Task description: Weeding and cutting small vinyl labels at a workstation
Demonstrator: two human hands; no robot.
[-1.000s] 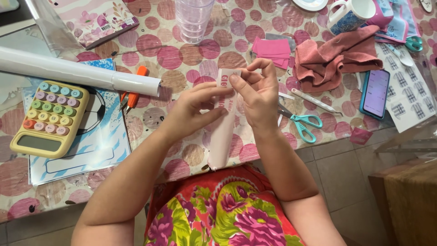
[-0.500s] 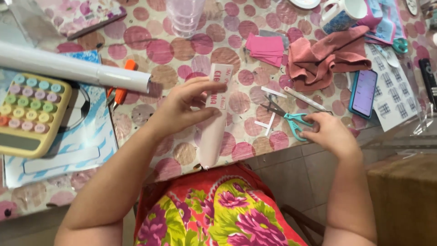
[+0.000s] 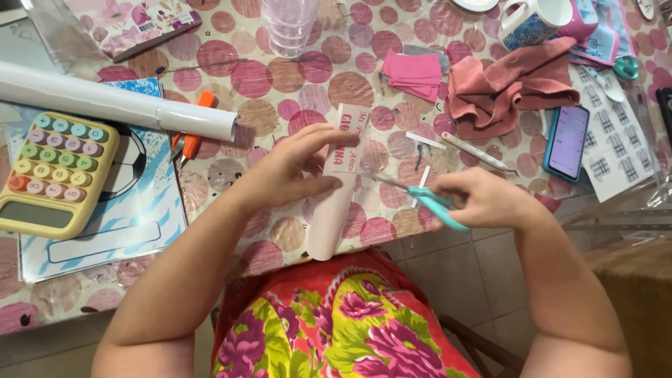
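My left hand (image 3: 290,168) grips a long pale pink paper strip (image 3: 334,210) with printed lettering near its top, holding it upright over the table's front edge. My right hand (image 3: 483,199) holds teal-handled scissors (image 3: 420,194), blurred, with the blades pointing left toward the strip and close to its right edge. Both forearms reach in from the bottom of the view over a floral garment.
A polka-dot tablecloth (image 3: 245,77) covers the table. On it lie a white paper roll (image 3: 112,101), a pastel calculator (image 3: 52,171), an orange cutter (image 3: 192,136), a stack of clear cups (image 3: 288,24), pink paper squares (image 3: 413,73), a pink cloth (image 3: 514,87), a phone (image 3: 567,143) and a mug (image 3: 532,19).
My right hand let go of the strip, reached right to the scissors on the table, picked them up and brought them back toward the strip. My left hand kept hold of the strip.
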